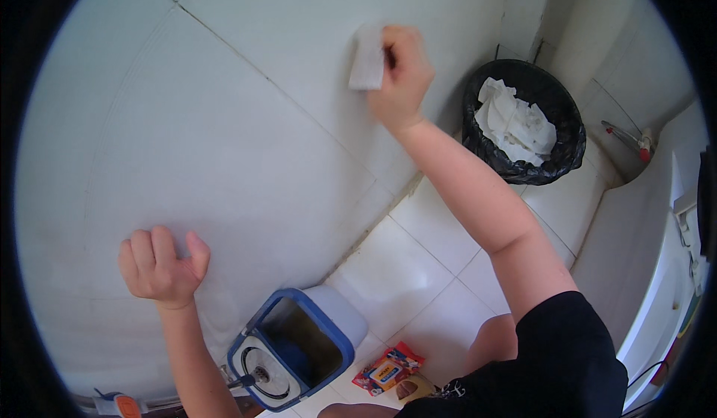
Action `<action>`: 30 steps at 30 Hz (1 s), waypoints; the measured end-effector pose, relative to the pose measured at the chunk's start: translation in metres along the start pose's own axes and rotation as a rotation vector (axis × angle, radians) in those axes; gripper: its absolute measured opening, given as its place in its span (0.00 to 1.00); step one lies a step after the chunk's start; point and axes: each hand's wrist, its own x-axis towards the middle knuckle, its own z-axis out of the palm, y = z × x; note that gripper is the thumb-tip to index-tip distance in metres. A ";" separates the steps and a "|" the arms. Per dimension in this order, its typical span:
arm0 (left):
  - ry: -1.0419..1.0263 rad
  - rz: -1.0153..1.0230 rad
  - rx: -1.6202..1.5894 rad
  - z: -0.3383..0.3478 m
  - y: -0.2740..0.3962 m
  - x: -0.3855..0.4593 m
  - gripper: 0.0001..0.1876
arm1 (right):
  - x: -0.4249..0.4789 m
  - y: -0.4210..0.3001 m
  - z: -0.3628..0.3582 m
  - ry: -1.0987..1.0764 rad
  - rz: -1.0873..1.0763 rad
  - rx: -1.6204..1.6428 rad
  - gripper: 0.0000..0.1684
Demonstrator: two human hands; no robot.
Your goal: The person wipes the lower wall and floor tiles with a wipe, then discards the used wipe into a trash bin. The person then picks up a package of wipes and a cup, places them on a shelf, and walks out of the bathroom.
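Note:
Against the white tiled wall (235, 154), my right hand (406, 73) grips a white cloth or wipe (367, 62), its outline slightly blurred. The cloth lies flat along the wall, left of the knuckles. My left hand (162, 264) is at the wall lower left, fingers curled in and thumb standing apart. I see nothing held in it, though its palm is hidden. To the right of my left forearm stands a blue-rimmed mop bucket (347, 337) with dark water and a round spinner basket (263, 370).
A black-lined waste bin (568, 160) holds crumpled white paper (512, 118). On the tiled floor (431, 266) lies a red pack of wipes (386, 367). A white basin-like fixture (644, 283) stands at right, near a small tap (627, 135). An orange-handled item (126, 405) is at lower left.

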 end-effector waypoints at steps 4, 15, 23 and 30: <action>0.025 0.012 -0.018 0.003 0.003 0.001 0.18 | 0.037 0.099 -0.027 0.344 0.549 -0.128 0.06; -0.021 0.048 -0.031 -0.004 0.001 0.004 0.17 | -0.022 0.037 -0.022 0.105 0.303 -0.212 0.03; 0.030 0.029 0.008 0.000 0.003 0.004 0.18 | 0.025 0.081 -0.046 0.117 0.531 -0.278 0.03; 0.034 0.032 -0.016 0.003 0.004 0.004 0.18 | -0.007 0.050 -0.047 0.028 0.419 -0.287 0.02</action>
